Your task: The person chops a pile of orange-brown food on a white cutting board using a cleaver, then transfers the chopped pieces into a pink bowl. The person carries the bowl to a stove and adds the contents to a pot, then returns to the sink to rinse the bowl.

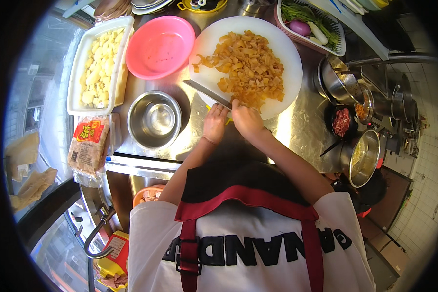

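Note:
A round white cutting board [292, 73] lies on the steel counter, bearing a heap of chopped amber-brown, rubbery-looking food pieces [252, 65]. My right hand [246, 118] is closed around the handle end of a knife [208, 93] at the board's near edge. The blade points up and to the left, over the board's lower left rim. Close beside it, my left hand [215, 124] has its fingertips at the blade near the handle; whether they grip it cannot be told. A few loose pieces lie at the board's left side.
Left of the board stand a pink basin [160, 47], a steel bowl [154, 120] and a white tub [73, 87] of pale yellow chunks. A packaged frozen item [87, 146] lies lower left. A vegetable basket [341, 47], steel pots [339, 80] and a bowl of raw meat [341, 122] stand right.

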`<state>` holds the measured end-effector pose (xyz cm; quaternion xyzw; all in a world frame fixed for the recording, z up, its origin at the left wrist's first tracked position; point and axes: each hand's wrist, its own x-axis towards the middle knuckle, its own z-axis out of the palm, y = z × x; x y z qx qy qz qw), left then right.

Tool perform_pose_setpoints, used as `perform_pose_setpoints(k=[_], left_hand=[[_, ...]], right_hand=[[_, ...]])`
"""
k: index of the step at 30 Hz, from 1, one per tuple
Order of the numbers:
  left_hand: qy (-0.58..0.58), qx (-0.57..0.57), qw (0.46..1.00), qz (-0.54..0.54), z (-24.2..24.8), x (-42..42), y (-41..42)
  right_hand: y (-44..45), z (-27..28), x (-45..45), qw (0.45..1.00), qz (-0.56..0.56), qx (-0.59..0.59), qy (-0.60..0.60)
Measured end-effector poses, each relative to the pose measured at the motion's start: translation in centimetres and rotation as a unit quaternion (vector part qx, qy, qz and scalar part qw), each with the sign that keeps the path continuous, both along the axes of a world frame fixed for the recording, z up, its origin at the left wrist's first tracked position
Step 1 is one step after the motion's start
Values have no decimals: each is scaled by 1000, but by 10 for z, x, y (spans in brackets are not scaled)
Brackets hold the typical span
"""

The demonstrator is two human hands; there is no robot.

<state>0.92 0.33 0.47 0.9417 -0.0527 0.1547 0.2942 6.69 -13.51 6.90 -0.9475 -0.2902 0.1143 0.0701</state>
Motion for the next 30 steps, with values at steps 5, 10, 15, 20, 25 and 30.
perform_pose_setpoints(k=[5,10,15,20,25,30], left_hand=[[-36,-15,999,-8,1,-12,1],[-27,-13,999,-25,-6,-12,7],[-11,21,999,-35,-10,-12,10],[-10,36,998,-49,-13,-15,11],[-1,29,998,-47,-14,-16,9],[23,11,999,-36,-8,-14,7]], right_hand=[[-55,14,-2,989,-79,68,100],[-77,31,-7,997,-35,49,38],[-69,46,-31,999,33,-6,12],[-66,46,-36,998,40,-40,34],[-52,35,-16,997,50,-17,65],[-31,19,-10,998,46,17,47]])
